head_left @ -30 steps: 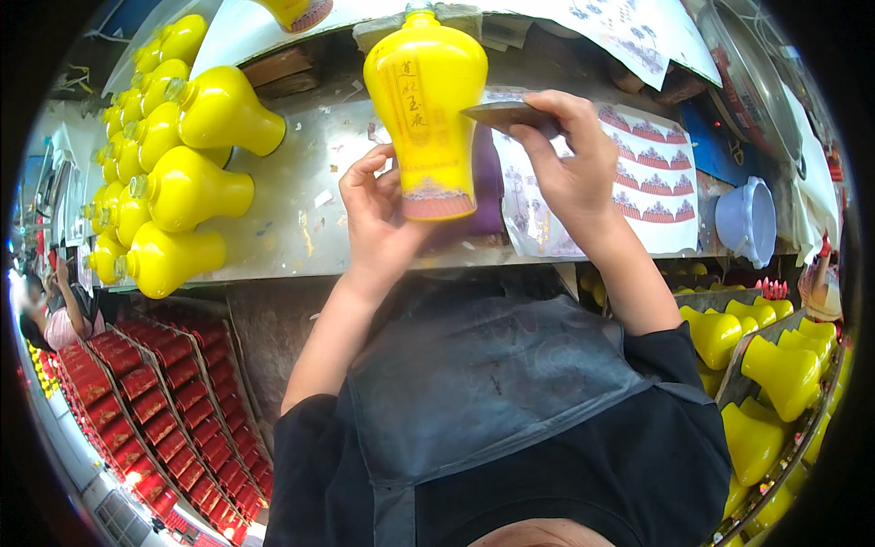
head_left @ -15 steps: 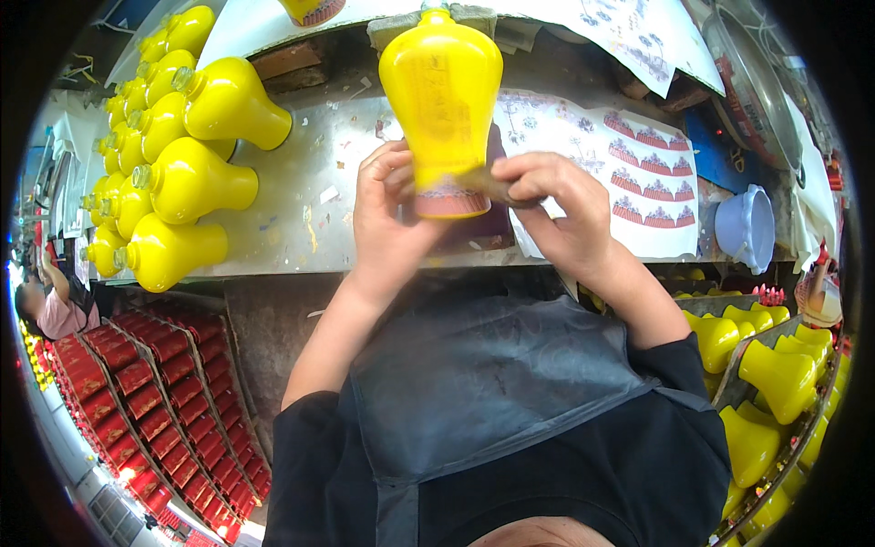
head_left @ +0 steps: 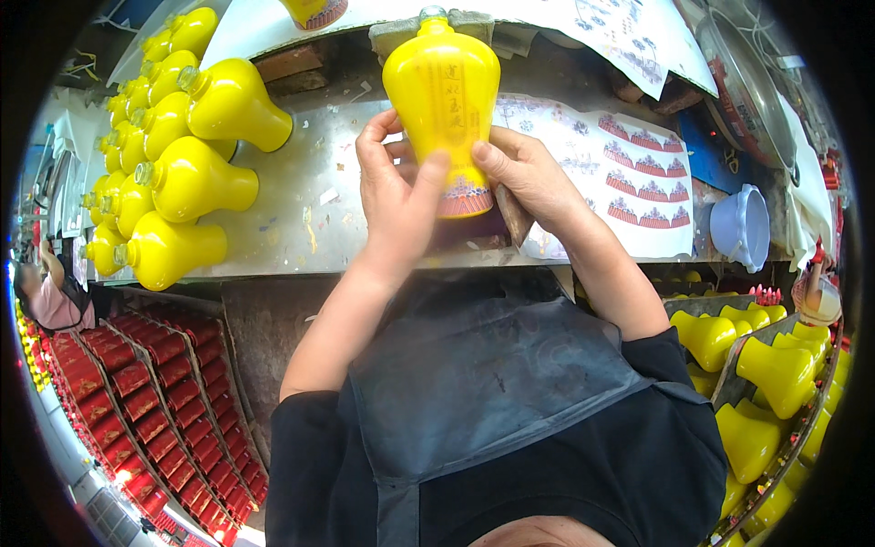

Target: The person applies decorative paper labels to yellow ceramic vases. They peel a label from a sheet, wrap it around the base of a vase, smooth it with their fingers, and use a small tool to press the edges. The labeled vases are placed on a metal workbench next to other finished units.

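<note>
A glossy yellow bottle (head_left: 444,118) lies between my hands with its glass neck pointing away from me. Faint dark lettering runs down its body, and a pink-and-purple patterned band (head_left: 465,199) circles its base. My left hand (head_left: 398,187) holds the lower left side, its fingers partly hidden behind the bottle. On the other side, my right hand (head_left: 529,178) presses its thumb to the narrow part. A flat brown piece (head_left: 515,217), perhaps a scraper, juts from beneath that hand. Under the bottle's neck is a grey block (head_left: 387,35).
Several yellow bottles (head_left: 205,178) lie at the left of the metal table (head_left: 301,210). Right of my hands are printed decal sheets (head_left: 647,173) and a pale blue bucket (head_left: 740,228). Racks of red items (head_left: 164,383) stand lower left; more yellow bottles (head_left: 775,374) fill racks lower right.
The bottle has turned a little, bringing its lettering into clearer view. My right hand has moved from rubbing the base band with the brown piece to gripping the bottle's side.
</note>
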Demonstrator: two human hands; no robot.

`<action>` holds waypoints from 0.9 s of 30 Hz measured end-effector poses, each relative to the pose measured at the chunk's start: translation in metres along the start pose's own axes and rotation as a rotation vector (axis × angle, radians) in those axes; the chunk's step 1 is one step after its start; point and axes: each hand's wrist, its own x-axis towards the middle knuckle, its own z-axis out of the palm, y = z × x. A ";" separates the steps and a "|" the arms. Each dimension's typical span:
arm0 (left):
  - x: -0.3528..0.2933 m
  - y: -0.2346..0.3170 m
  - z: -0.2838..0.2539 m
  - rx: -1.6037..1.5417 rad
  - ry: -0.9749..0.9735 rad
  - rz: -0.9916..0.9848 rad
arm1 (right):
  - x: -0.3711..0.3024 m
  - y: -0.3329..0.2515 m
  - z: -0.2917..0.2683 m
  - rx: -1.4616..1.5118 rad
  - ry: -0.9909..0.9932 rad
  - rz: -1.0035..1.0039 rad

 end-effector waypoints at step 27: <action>0.000 -0.003 -0.002 -0.082 0.006 -0.048 | 0.005 0.012 -0.017 -0.168 -0.079 -0.070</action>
